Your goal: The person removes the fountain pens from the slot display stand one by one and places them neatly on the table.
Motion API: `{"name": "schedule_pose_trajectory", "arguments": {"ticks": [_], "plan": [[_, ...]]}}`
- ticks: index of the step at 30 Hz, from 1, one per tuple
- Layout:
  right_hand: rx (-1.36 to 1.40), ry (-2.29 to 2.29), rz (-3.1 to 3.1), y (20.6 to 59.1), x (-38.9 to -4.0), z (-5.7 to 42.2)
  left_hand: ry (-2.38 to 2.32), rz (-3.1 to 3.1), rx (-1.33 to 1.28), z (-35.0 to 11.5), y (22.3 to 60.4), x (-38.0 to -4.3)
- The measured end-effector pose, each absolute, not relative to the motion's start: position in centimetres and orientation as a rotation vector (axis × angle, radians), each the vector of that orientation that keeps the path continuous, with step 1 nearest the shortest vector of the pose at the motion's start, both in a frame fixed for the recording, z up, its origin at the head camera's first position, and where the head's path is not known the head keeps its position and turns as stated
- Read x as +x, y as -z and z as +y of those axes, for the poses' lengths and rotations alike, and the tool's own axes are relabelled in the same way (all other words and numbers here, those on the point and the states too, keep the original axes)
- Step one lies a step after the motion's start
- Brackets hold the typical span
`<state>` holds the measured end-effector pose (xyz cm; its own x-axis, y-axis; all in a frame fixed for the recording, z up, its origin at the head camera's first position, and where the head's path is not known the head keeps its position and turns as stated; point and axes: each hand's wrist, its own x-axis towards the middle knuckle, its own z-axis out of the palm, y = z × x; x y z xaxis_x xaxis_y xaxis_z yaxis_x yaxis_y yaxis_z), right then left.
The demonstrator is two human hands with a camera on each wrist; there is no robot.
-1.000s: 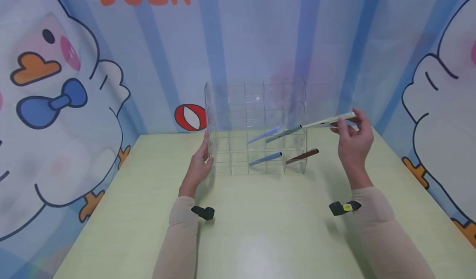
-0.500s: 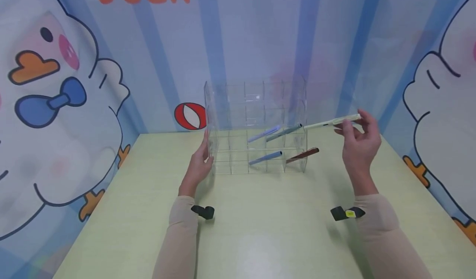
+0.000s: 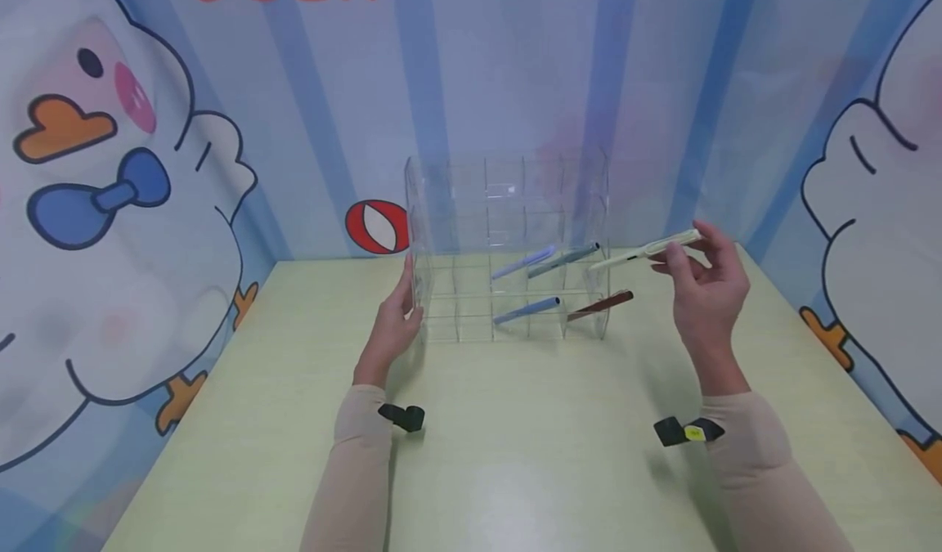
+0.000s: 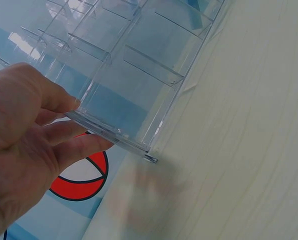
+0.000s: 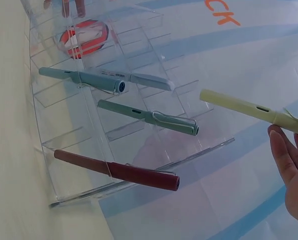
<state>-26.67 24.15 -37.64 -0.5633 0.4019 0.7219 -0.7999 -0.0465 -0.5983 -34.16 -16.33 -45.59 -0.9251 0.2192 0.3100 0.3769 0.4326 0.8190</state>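
My left hand (image 3: 390, 331) grips the left side panel of a clear acrylic pen rack (image 4: 114, 107), thumb on one face and fingers on the other. My right hand (image 3: 710, 302) pinches a pale yellow-green pen (image 5: 236, 106) near its clip end. The pen's other end points left and overlaps the rack's right side in the head view. Lying slanted in the rack's compartments are a lilac-white pen (image 3: 524, 262), a grey-green pen (image 5: 149, 117), a blue pen (image 3: 527, 311) and a dark red pen (image 5: 119, 171). The dark red one sticks out at the lower right.
The rack stands on a pale wood-look table (image 3: 500, 454), near its back edge. Behind and beside it hangs a blue striped cloth (image 3: 508, 61) printed with white ducks and a red ball (image 3: 377, 226). Black wrist straps (image 3: 688, 432) sit on both sleeves.
My right hand shifted a little right, then came slightly back and lower. The pale pen's far end dipped down and left, over the rack's right side. The left hand stayed in place.
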Motion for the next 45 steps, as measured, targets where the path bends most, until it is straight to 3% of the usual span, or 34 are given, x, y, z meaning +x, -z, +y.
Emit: {"name": "schedule_pose_trajectory", "arguments": {"ticks": [31,45], "plan": [[0.565,-1.684,-1.478,36.4,-25.1,21.8,1.487,-2.541,-0.482,-16.1,45.1,-34.1],[0.459,-1.76,-1.566,36.6,-24.6,21.7,1.495,-2.545,-0.49,-16.2,45.3,-34.0]]}}
